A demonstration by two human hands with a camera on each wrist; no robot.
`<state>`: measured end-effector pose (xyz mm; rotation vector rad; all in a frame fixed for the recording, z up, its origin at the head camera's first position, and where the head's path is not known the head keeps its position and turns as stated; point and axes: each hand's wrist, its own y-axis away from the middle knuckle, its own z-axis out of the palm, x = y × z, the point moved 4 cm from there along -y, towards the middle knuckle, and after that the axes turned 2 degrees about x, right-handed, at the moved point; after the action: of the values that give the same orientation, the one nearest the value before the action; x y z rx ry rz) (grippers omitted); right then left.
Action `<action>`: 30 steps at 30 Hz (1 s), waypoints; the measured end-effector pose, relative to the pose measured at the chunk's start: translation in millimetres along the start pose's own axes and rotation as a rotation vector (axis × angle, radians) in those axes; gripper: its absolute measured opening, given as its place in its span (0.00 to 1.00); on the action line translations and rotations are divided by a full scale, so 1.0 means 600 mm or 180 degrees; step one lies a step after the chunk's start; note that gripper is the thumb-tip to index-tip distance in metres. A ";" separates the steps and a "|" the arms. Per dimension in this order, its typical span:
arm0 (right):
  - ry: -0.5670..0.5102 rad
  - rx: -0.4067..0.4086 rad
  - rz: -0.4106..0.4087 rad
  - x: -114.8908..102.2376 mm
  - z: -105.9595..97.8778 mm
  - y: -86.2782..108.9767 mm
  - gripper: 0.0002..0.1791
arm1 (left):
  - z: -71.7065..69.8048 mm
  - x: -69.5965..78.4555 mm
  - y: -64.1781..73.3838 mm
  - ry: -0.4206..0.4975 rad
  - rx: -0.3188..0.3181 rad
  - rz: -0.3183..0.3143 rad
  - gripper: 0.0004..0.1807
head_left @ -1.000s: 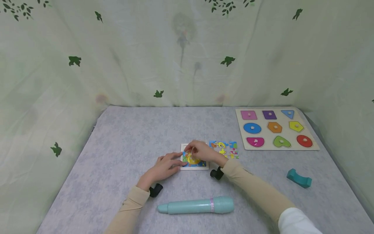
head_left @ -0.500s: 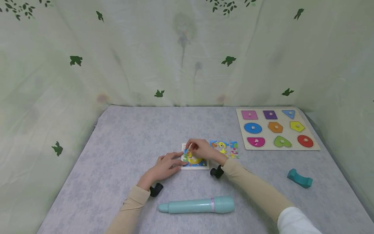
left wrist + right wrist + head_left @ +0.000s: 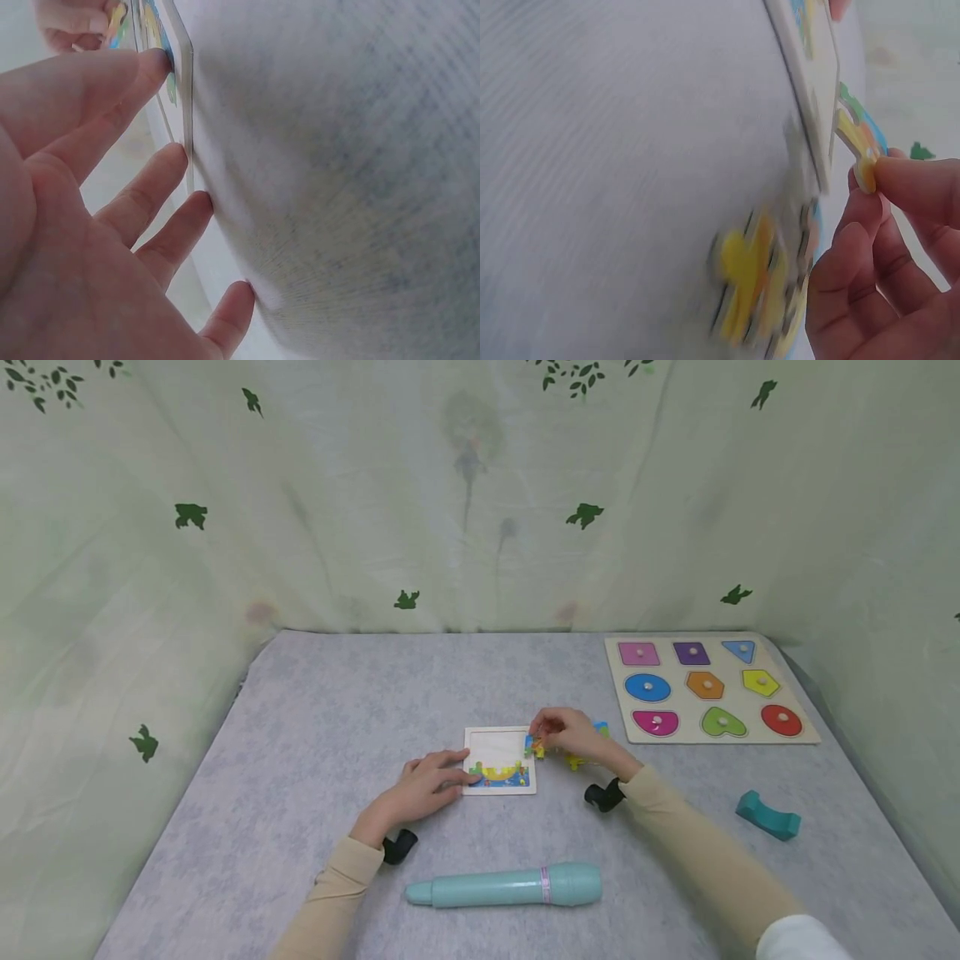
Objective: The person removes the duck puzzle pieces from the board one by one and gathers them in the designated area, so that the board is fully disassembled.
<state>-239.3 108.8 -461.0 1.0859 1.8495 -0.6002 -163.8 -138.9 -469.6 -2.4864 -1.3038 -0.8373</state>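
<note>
A small puzzle tray (image 3: 497, 742) with a pale rim lies mid-table, its lower strip filled with joined yellow, blue and green pieces and its upper part bare. My left hand (image 3: 420, 789) rests at its left side, fingers extended; in the left wrist view fingertips touch the tray's edge (image 3: 185, 112). At the tray's right edge, my right hand (image 3: 572, 733) pinches a puzzle piece (image 3: 864, 146) between thumb and fingers, held above the table. This jigsaw piece shows blue, orange, yellow and green. Loose puzzle pieces (image 3: 746, 281) lie under the right hand, partly hidden by it.
A shape board (image 3: 697, 689) with knobbed coloured shapes lies at the back right. A teal arched block (image 3: 768, 817) sits on the right. Along the front lies a light-teal, microphone-shaped tube (image 3: 502, 887). Patterned cloth (image 3: 480, 510) hangs behind the table.
My right hand has moved right, from over the tray's left part to its right edge, with a puzzle piece in its fingers. The tray's upper part is uncovered. The left hand stays put.
</note>
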 end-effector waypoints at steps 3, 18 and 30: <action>0.0036 0.0023 0.0046 0.029 -0.012 0.006 0.08 | -0.001 0.000 0.000 0.0031 0.0005 0.0008 0.16; 0.0397 -0.0047 0.0082 0.036 -0.014 0.017 0.07 | 0.001 -0.005 0.000 0.0086 0.0030 -0.0010 0.16; 0.1018 -0.0010 0.0004 0.018 0.000 0.013 0.06 | 0.002 -0.003 -0.001 0.0133 0.0026 -0.0014 0.16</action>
<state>-234.9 117.6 -469.9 1.2372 2.1205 -0.4410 -164.8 -139.3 -471.9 -2.4473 -1.2969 -0.8782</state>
